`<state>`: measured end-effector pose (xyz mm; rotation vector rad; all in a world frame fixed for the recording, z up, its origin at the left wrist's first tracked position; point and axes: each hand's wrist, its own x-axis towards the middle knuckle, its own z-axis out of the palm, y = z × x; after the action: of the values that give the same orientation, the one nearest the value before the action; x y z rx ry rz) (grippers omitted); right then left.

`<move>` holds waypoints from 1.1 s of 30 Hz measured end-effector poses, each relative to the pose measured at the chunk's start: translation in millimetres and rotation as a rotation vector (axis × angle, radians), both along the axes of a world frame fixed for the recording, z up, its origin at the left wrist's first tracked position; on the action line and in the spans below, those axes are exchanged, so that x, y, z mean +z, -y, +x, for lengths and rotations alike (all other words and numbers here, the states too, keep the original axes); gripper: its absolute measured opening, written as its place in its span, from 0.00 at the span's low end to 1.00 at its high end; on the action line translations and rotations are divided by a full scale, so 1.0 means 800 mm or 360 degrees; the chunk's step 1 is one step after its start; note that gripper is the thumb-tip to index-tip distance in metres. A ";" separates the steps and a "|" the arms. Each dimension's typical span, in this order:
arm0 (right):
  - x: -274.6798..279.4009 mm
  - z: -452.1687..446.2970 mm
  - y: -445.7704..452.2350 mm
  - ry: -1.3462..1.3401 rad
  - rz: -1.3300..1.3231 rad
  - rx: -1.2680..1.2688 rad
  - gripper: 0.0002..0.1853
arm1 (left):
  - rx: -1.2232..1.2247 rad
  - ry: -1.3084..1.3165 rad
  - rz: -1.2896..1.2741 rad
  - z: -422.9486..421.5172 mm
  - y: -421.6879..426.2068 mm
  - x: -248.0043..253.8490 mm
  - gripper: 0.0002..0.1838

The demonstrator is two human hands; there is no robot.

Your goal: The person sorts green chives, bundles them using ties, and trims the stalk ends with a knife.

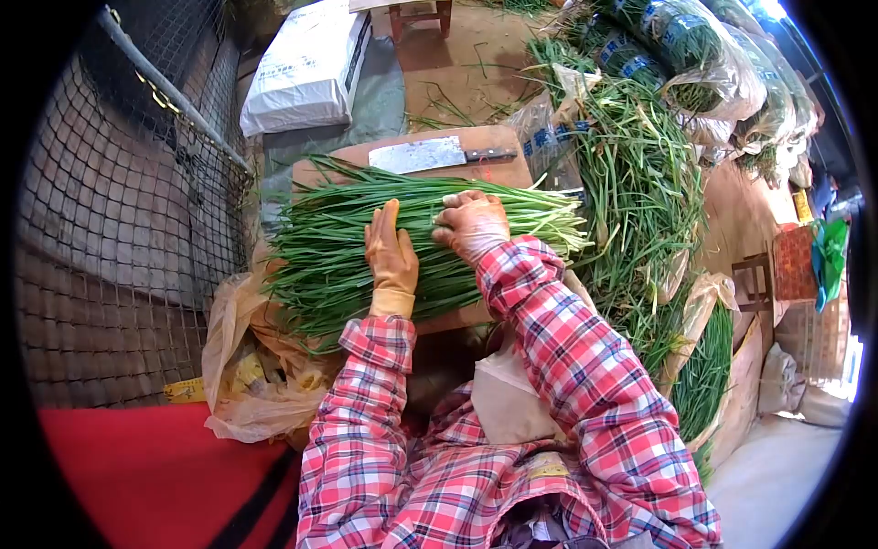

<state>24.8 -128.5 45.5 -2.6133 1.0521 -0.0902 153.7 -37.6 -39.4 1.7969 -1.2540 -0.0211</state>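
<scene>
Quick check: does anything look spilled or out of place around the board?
Yes, slightly: thin loose green leaves lie scattered on the brown floor just beyond the flat tan board. They look stray because the long green-leaved bunch under the left hand and right hand lies mostly aligned. No obvious damage shows.

The 2 sleeves [599, 366] are red, white and navy plaid.

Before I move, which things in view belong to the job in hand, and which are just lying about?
In the job, apparently:
left hand and right hand, both on the green stalks
board under the stalks
knife lying on the board
leafy pile at right

Probably just lying about:
white sack
red cloth
</scene>
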 end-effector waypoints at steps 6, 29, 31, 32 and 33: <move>-0.002 -0.053 0.036 0.2299 0.1701 -0.1059 0.07 | 0.0088 0.0172 0.0260 -0.005 0.004 -0.011 0.25; -0.026 -0.579 -0.275 0.0933 0.1170 -0.1657 0.24 | -0.0268 0.3071 0.2457 0.047 0.039 0.005 0.22; -0.074 -0.672 -0.305 0.0847 0.0785 -0.1777 0.22 | 0.0082 0.0469 0.0884 -0.008 0.007 0.089 0.20; -0.088 -0.723 -0.319 0.1003 0.0721 -0.1893 0.22 | 0.0068 0.0752 0.0767 -0.006 0.008 0.097 0.22; -0.103 -0.776 -0.332 0.1152 0.0654 -0.1996 0.22 | -0.0039 0.0689 0.0441 -0.023 0.009 0.104 0.22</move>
<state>-595.9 136.9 -36.9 -1.0612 1.8874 -0.8803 135.0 -44.5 43.4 2.0970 -1.6418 0.1992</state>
